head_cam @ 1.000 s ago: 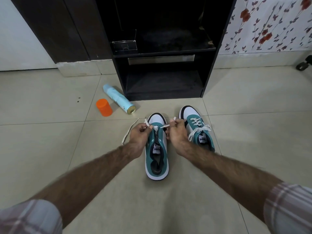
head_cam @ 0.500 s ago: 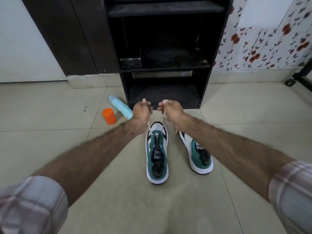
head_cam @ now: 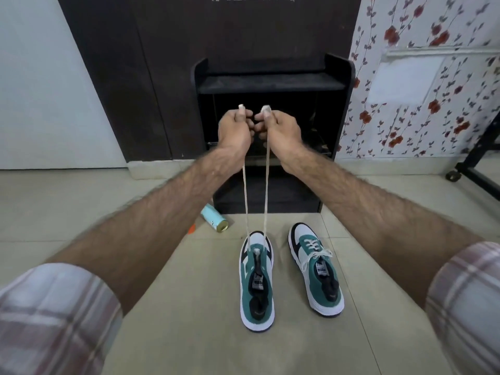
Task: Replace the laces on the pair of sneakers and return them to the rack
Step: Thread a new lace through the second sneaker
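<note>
Head view, single entry. Sneakers, one pair, teal and white with black toe trim, standing side by side on the tiled floor (head_cam: 189, 307) in front of the black shoe rack (head_cam: 273, 85), toes toward it.

Left sneaker (head_cam: 257, 282): unlaced save for the lowest eyelets, tongue exposed. One white lace (head_cam: 255, 196) runs up from the toe end in two taut, near-parallel strands, one strand to each hand.

Right sneaker (head_cam: 315, 269): laced through and tied in a bow, apparently finished.

Left hand (head_cam: 234, 128): raised in front of the rack, fingers curled and pinching the tip of the left strand, the end showing just above the knuckles.

Right hand (head_cam: 278, 128): raised beside it, nearly touching, fingers clenched on the tip of the right strand in the same manner.

Handling, lace: light, soft, limp unless held in tension; probably flat-woven, so liable to twist. Best taken at the stiff tips for threading, and both ends compared at equal height so the halves come out even.

Handling, sneakers: light, firm sole, soft upper; likely to lift or skid if the lace is pulled hard. Best held at the heel or collar when carried to the rack.

Sundries: pale blue spray can (head_cam: 215, 219) lying on its side near the rack's left foot; orange cap (head_cam: 191, 229) beside it, mostly hidden by the left forearm; floral wallpaper (head_cam: 422, 104) at right.
</note>
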